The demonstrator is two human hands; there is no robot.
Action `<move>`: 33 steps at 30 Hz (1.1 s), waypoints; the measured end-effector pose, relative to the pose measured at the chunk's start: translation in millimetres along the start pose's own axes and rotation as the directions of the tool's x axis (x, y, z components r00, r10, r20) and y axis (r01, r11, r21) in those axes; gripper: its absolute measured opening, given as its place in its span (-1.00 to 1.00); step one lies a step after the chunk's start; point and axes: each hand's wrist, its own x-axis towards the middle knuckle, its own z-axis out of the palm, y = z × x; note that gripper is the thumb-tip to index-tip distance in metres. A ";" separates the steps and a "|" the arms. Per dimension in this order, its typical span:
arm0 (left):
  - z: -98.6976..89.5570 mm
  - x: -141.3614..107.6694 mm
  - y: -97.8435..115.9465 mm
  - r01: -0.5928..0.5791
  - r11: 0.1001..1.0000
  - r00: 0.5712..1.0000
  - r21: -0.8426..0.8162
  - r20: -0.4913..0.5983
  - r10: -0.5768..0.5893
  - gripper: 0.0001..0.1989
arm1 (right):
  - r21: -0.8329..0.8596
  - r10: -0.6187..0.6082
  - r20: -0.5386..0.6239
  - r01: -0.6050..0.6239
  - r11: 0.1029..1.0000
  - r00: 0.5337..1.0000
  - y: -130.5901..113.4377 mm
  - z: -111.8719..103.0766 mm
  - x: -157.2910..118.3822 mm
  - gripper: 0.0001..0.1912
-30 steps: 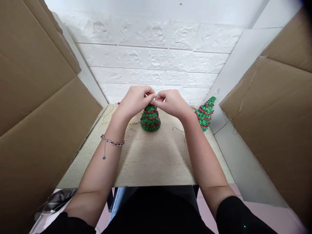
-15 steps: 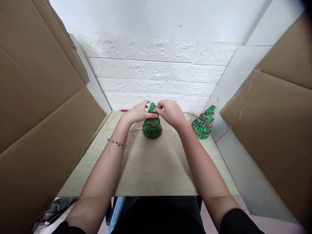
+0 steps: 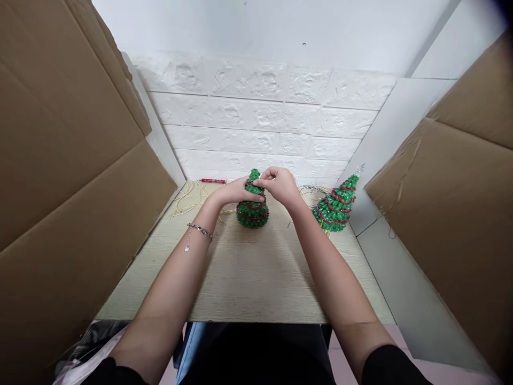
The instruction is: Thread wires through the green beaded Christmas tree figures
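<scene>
A small green beaded tree (image 3: 252, 215) wound with red strands stands upright on the table, between my hands. My left hand (image 3: 239, 191) is wrapped round its upper middle from the left, the thumb across the front. At the tree's upper right, my right hand (image 3: 279, 184) is closed in a pinch beside a red strand; what lies between the fingertips is too small to make out. A second green tree (image 3: 337, 207) with red strands and a clear top leans at the right of the table.
A red stick-like item (image 3: 213, 181) and loose yellow wires (image 3: 188, 199) lie at the back left of the table (image 3: 256, 278). More thin wires are at the back right. Cardboard panels (image 3: 80, 139) flank both sides, and a white brick-patterned wall (image 3: 240, 115) rises behind.
My left hand has moved lower and now wraps round the tree, its fingers behind it. My right hand has shifted slightly down and right, still pinched. The camera view has shifted a little.
</scene>
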 end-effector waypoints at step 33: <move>-37.7 -25.7 40.7 -0.331 0.887 0.775 -0.323 -0.629 0.060 -0.70 | 0.535 0.078 -0.340 0.125 0.836 0.937 11.8 26.0 6.6 -0.49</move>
